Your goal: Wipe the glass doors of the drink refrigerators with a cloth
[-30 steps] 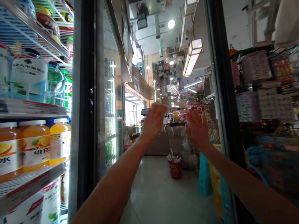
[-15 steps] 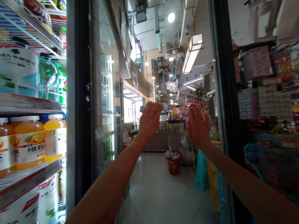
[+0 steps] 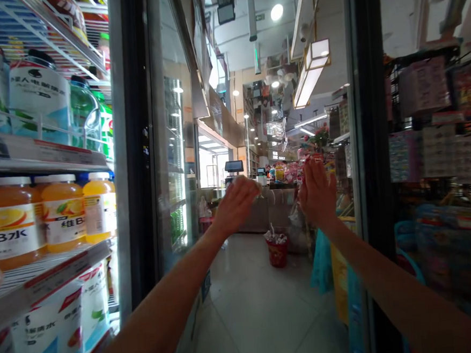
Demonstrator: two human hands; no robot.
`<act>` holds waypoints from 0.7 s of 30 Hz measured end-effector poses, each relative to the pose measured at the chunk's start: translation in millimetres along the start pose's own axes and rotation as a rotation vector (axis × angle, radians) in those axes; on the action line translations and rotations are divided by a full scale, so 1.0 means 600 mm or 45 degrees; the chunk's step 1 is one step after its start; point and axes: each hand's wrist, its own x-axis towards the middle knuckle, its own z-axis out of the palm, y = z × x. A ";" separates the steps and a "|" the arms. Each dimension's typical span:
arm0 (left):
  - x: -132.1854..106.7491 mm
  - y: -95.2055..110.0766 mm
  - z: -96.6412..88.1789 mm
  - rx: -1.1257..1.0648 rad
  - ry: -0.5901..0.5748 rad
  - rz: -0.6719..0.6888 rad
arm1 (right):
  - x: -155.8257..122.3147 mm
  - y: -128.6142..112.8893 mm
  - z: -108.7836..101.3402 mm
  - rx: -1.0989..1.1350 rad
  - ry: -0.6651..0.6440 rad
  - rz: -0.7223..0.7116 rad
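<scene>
In front of me is a glass door [image 3: 269, 308] with dark frame bars. My left hand [image 3: 235, 204] is at the glass, its fingers bent together over what looks like a pale cloth [image 3: 259, 188], of which only a small edge shows at the fingertips. To its right, my right hand [image 3: 318, 192] lies flat against the pane, fingers stretched out and holding nothing. Both arms reach forward from the bottom of the view.
On the left, lit cooler shelves hold orange drink bottles [image 3: 63, 215], large white-labelled bottles [image 3: 39, 99] and white pouches [image 3: 55, 329]. Through the glass show a red bucket [image 3: 278, 252], a counter [image 3: 258, 211] and a monitor [image 3: 234, 166]. Hanging packets [image 3: 439, 151] appear at right.
My left hand has moved down the glass with the pale cloth, uncovering the monitor behind. My right hand keeps its place on the pane. The view has shifted slightly.
</scene>
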 end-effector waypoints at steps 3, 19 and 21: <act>-0.035 -0.021 -0.008 0.005 -0.036 0.051 | -0.001 0.003 0.000 0.000 -0.014 -0.014; -0.187 -0.007 -0.026 0.150 0.212 -0.477 | -0.010 0.003 0.002 0.046 -0.052 0.003; -0.190 -0.032 -0.029 0.255 0.438 -0.850 | -0.010 0.002 0.001 0.035 -0.050 -0.003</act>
